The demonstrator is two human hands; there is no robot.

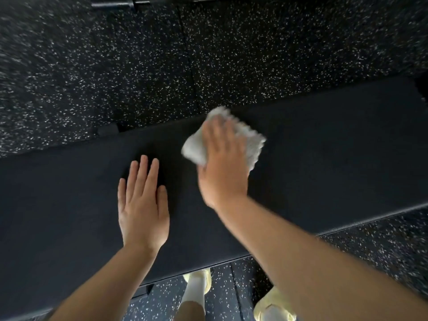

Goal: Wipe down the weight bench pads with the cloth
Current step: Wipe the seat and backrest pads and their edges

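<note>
A long black bench pad (324,144) runs across the view from lower left to upper right. A white folded cloth (252,144) lies on it near its far edge. My right hand (222,163) presses flat on the cloth with straight fingers, blurred by motion. Flat on the pad to the left of the cloth, my left hand (143,205) rests with fingers straight and holds nothing.
Black rubber floor with white speckles (139,66) surrounds the bench. A dark metal bar (113,3) lies at the top edge. My legs and pale yellow shoes (273,306) stand close against the bench's near side.
</note>
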